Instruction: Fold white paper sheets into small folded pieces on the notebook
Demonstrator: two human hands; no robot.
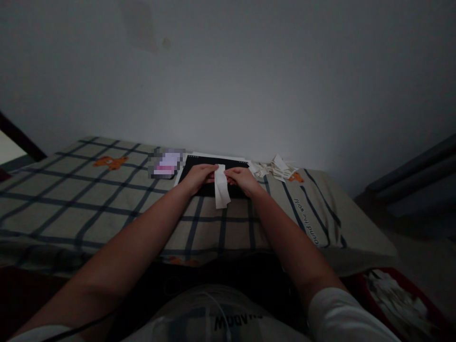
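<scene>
Grip: a white paper strip [221, 186] is pinched at its top between the closed fingers of the left hand [199, 175] and right hand [241, 178].
Strip: hung over the black board [199, 164], near the far edge of the checked bedcover [71, 190].
Progress: folded papers [276, 168] are heaped at the far right; judged partly done.
Container: red bin [399, 294], lower right, filled with white scraps.

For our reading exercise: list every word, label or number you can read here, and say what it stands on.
"ound-the-world", partly guessed, start cut off: checked blanket edge.
Upside-down "SHADOW", unsure: person's shirt.
Pixelated block: unreadable.
White strip between left hand and right hand: no text visible.
</scene>
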